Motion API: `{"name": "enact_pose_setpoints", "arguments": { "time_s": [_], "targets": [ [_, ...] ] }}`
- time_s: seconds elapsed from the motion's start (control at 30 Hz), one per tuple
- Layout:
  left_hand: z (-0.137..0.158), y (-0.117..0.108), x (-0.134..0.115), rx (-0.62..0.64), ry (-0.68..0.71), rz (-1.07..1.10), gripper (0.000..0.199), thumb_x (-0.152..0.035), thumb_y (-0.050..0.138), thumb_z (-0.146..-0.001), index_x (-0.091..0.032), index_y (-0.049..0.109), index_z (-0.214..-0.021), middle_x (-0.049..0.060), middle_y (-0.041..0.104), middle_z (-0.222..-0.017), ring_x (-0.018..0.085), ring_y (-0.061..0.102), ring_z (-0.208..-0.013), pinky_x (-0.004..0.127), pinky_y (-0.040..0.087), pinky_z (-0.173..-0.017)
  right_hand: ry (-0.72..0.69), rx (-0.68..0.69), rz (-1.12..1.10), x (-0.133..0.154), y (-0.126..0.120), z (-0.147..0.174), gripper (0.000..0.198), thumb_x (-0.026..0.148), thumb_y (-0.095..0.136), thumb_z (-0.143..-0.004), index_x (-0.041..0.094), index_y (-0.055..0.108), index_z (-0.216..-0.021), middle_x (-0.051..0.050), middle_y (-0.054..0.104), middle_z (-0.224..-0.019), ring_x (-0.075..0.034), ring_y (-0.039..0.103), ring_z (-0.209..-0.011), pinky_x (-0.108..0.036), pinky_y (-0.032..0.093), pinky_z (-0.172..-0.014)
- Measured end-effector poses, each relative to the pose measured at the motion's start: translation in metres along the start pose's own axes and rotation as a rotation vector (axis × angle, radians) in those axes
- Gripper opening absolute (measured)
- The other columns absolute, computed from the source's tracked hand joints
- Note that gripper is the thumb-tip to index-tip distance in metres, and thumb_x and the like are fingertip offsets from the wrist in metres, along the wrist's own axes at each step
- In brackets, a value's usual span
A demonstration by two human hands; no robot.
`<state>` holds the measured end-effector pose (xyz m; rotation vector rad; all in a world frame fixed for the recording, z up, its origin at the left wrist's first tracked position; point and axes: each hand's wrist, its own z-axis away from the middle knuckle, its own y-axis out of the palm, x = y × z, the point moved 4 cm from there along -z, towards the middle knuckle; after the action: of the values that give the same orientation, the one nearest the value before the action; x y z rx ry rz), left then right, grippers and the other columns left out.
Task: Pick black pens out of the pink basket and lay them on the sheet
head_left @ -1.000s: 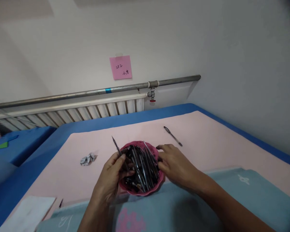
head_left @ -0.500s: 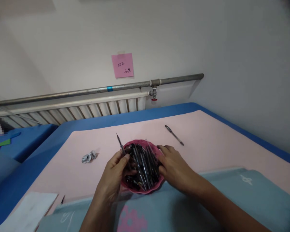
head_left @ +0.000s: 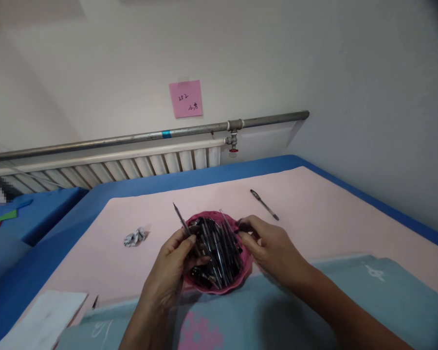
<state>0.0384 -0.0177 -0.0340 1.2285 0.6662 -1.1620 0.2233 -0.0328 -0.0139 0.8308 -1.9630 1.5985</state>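
Observation:
My left hand (head_left: 175,255) is closed round a slim clear pen (head_left: 181,218) whose uncapped point sticks up and to the left. Below it stands a pink basket (head_left: 246,272) with a wavy rim, filled with a heap of black and clear pens (head_left: 219,253). At the basket's right rim, my right hand (head_left: 264,240) has its thumb and fingers pinched together. Something dark shows at those fingertips, too small to make out.
A capped pen (head_left: 264,204) lies on the pink mat (head_left: 328,209) at the back right. Crumpled paper (head_left: 135,236) sits to the left. White sheets (head_left: 45,316) and a small dark piece (head_left: 95,302) are at the front left. A blue-grey cloth (head_left: 343,287) covers the near edge.
My right hand has drawn slightly right along the basket rim, its fingers closing into a pinch. The pen in my left hand has tilted a little further left.

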Motion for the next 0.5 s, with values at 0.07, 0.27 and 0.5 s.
{"name": "enact_pose_setpoints", "arguments": {
  "time_s": [0.07, 0.27, 0.5],
  "targets": [
    [0.001, 0.002, 0.001, 0.019, -0.022, 0.028, 0.021, -0.024, 0.068, -0.069, -0.016, 0.067, -0.088, 0.006, 0.066, -0.083, 0.015, 0.061, -0.071, 0.03, 0.055, -0.063, 0.074, 0.071, -0.232, 0.001, 0.003, 0.002, 0.01, 0.018, 0.045, -0.077, 0.019, 0.055, -0.081, 0.002, 0.057, -0.064, -0.013, 0.052, -0.059, -0.024, 0.041, -0.055],
    [-0.001, 0.011, 0.01, 0.06, -0.065, 0.088, 0.028, -0.022, 0.067, -0.071, -0.016, 0.066, -0.099, 0.009, 0.069, -0.092, 0.016, 0.064, -0.074, 0.026, 0.053, -0.063, 0.186, 0.223, -0.691, 0.002, 0.022, 0.008, 0.014, 0.022, 0.047, -0.075, 0.018, 0.056, -0.084, 0.003, 0.057, -0.065, -0.009, 0.05, -0.049, -0.023, 0.041, -0.05],
    [-0.002, 0.009, 0.009, -0.024, -0.042, 0.155, 0.022, -0.02, 0.071, -0.066, -0.016, 0.069, -0.088, 0.005, 0.07, -0.081, 0.013, 0.064, -0.069, 0.022, 0.052, -0.064, 0.134, 0.255, -0.606, 0.007, 0.034, 0.011, 0.027, 0.009, 0.05, -0.066, 0.018, 0.056, -0.091, 0.004, 0.053, -0.064, -0.008, 0.048, -0.055, -0.02, 0.038, -0.051]
  ]
}}
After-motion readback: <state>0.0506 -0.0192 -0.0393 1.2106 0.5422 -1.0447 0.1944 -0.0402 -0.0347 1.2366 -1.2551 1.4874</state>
